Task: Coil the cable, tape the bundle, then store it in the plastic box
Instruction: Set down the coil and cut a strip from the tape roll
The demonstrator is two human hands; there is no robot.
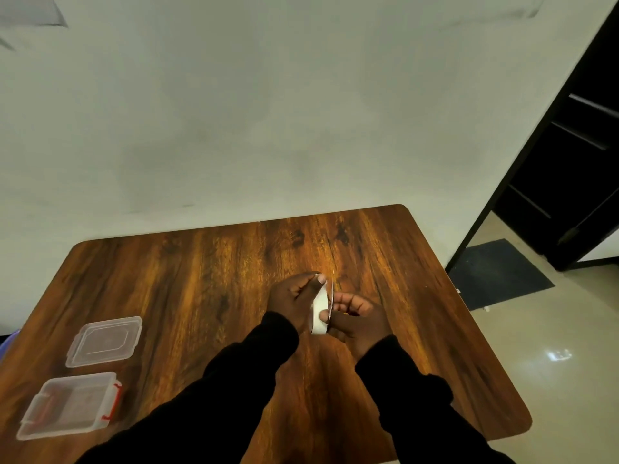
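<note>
Wood-grain bench [201,279] against a pale wall carries little: a clear plastic box [68,405] with red latches near the left front corner, and its lid [105,341] lying apart just behind it. Both hands meet above the middle of the bench. Left hand [293,298] is closed around a white roll of tape [320,311], held on edge with its long side running away from the person. Right hand [358,318] touches the roll from the other side, fingertips pinched at its rim, probably picking at the tape's loose end. No cable shows clearly; whether a coil sits hidden in the palms I cannot tell. Box lies well off to the left, so the left hand is nearer it.
</note>
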